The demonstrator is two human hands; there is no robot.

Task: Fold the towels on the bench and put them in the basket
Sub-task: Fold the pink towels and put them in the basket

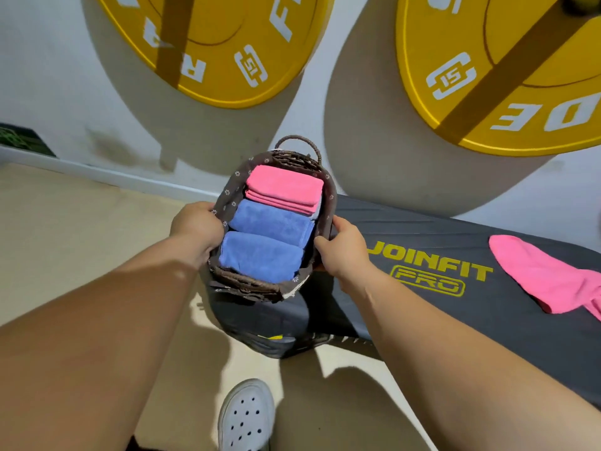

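Note:
A dark wicker basket (pixel 247 284) with a flowered brown lining stands on the left end of the black bench (pixel 455 307). Inside lie two folded blue towels (pixel 263 255) and a folded pink towel (pixel 286 188) at the far end. My left hand (pixel 195 227) grips the basket's left rim. My right hand (pixel 344 245) grips its right rim, fingers curled over the edge. An unfolded pink towel (pixel 546 275) lies spread on the bench at the far right.
Two large yellow weight plates (pixel 227 43) (pixel 507 76) hang on the white wall behind the bench. Beige floor lies to the left and below. A white perforated shoe (pixel 245 418) shows at the bottom middle.

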